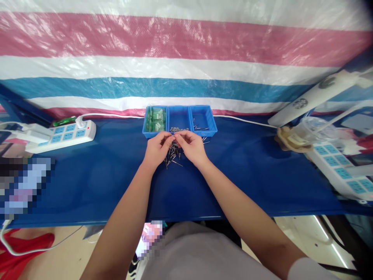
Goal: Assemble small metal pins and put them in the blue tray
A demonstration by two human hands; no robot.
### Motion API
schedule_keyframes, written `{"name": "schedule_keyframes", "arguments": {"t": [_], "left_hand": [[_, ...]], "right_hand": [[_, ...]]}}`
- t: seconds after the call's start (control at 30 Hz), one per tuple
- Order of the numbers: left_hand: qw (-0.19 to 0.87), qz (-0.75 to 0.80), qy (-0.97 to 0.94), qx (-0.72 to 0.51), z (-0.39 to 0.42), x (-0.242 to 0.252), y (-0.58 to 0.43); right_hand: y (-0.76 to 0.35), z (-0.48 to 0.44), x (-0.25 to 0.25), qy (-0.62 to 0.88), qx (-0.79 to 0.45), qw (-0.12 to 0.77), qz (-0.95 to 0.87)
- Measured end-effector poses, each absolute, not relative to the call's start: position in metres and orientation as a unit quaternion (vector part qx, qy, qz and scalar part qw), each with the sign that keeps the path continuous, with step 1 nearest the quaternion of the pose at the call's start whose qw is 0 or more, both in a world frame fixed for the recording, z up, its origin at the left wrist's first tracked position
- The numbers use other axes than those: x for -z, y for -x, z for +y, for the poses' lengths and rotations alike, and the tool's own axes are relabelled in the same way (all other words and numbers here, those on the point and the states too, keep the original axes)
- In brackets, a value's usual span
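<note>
My left hand (157, 148) and my right hand (192, 147) meet fingertip to fingertip in front of the blue three-compartment bin (179, 112). Both are closed in a pinch, and whatever lies between the fingertips is too small to make out. Just below them a loose pile of thin metal pins (174, 154) rests on the blue table. Green packets (157, 119) fill the left compartment. Small metal parts (177, 129) lie at the near end of the middle one, partly behind my fingers. A few pins (200, 127) are in the right compartment.
White power strips stand at the left (65, 135) and right (340, 169) of the blue table (116, 175). A clear plastic cup (311, 130) sits at the right, near a white tube (314, 97). A cable runs behind the bin, along the striped sheet.
</note>
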State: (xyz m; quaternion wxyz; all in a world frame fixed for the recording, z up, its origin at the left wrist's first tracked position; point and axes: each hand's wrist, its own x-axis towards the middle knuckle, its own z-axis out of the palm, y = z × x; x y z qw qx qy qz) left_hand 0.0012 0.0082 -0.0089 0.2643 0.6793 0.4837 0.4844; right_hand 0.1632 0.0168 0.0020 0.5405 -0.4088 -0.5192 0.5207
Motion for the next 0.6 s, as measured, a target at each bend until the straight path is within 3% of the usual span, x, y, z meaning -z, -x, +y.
{"name": "schedule_keyframes", "arguments": {"t": [0.33, 0.6], "left_hand": [[0.277, 0.471, -0.672, -0.5, 0.0088, 0.0098, 0.0], [0.276, 0.442, -0.687, -0.506, 0.0056, 0.0064, -0.0067]], "right_hand": [[-0.1637, 0.0142, -0.0016, 0.381, -0.559, 0.502, -0.538], [-0.1634, 0.0158, -0.0019, 0.407, -0.563, 0.547, -0.466]]}}
